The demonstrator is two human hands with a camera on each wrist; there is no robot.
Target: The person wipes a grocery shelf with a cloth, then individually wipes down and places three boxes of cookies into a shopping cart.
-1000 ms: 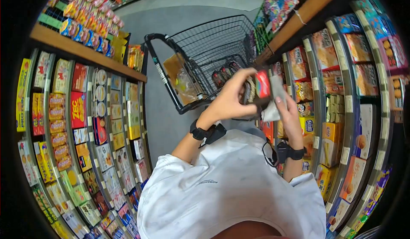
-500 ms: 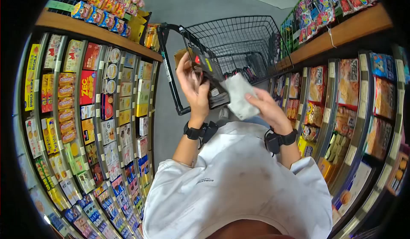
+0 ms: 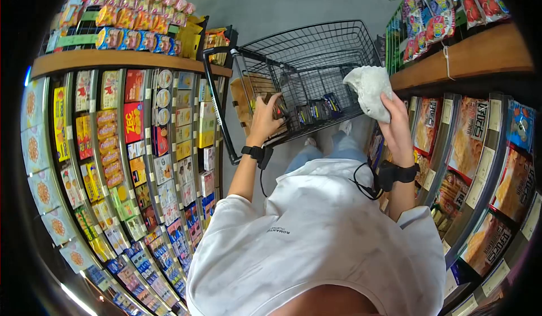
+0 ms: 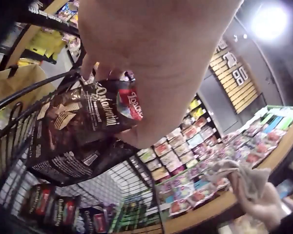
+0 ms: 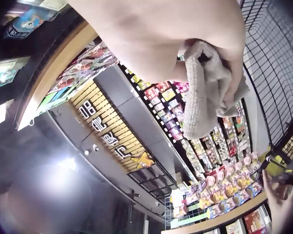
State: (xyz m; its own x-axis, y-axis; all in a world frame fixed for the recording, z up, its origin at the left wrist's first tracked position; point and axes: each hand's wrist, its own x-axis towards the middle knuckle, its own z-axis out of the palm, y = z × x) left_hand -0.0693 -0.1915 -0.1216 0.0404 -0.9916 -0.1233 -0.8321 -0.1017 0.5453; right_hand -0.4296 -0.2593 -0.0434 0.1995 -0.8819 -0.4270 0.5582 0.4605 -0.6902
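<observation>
My left hand (image 3: 264, 121) is over the near end of the black cart. In the left wrist view its fingers grip the top of a dark Loacker Quadratini bag (image 4: 78, 122), held above the cart basket. Similar dark bags (image 4: 51, 207) lie at the bottom of the basket. My right hand (image 3: 398, 125), raised on the right by the wooden shelf edge, holds a crumpled pale grey cloth (image 3: 370, 93). In the right wrist view the cloth (image 5: 205, 92) is bunched between the fingers and hangs down.
The wire cart (image 3: 316, 51) stands ahead, with a brown paper bag (image 3: 241, 104) in its near section. Snack shelves line both sides, boxes (image 3: 134, 121) on the left and large packets (image 3: 468, 124) on the right. Wooden ledges (image 3: 463, 59) carry hanging sweets.
My left hand has lowered the dark bag toward the cart. My right hand has moved away to the right and up with the cloth. The earlier frames show both hands closer together.
</observation>
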